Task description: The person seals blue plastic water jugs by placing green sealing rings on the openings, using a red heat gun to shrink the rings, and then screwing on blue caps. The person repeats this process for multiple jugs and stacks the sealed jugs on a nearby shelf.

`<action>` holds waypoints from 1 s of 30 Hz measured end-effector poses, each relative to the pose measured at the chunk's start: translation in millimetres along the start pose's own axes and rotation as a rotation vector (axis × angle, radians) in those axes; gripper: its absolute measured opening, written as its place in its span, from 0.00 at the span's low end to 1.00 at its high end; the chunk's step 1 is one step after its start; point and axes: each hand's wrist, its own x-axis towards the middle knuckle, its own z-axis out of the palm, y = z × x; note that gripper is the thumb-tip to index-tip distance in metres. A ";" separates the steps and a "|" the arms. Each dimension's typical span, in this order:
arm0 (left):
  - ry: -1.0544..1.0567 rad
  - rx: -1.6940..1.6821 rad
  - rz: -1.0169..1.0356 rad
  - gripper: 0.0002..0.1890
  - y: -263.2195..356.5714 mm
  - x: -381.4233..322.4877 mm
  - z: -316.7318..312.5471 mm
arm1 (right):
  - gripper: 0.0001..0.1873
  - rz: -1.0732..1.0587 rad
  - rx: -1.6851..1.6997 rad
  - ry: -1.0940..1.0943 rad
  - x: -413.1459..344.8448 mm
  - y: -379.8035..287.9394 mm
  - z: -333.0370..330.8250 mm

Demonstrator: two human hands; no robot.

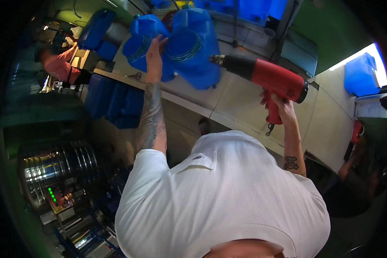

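Note:
My right hand grips the handle of a red and black heat gun. Its metal nozzle points left, towards a large blue plastic water jug, with a gap between them. Between that jug and a second blue jug, my left hand is raised with its fingers apart. Whether its fingertips touch either jug I cannot tell. Each jug has a wide round blue cap facing me, the left cap and the right cap, with greenish ridged edges. Both jugs rest on a pale tiled counter.
Scissors lie near the counter edge. Several blue jugs stand below it at left; another jug is at far right. A person in a pink top works at left. At right, another person's arm is near a second red heat gun.

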 end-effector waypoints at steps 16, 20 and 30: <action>-0.116 0.062 0.073 0.27 19.4 -20.2 -11.4 | 0.25 -0.022 0.047 0.088 -4.6 24.8 -3.3; -0.201 0.270 -0.175 0.27 75.2 -4.2 -21.0 | 0.23 -0.045 0.047 0.155 -12.3 31.7 -1.4; -0.706 0.908 0.812 0.39 7.3 11.7 69.3 | 0.23 -0.211 -0.059 0.418 -23.1 7.9 36.8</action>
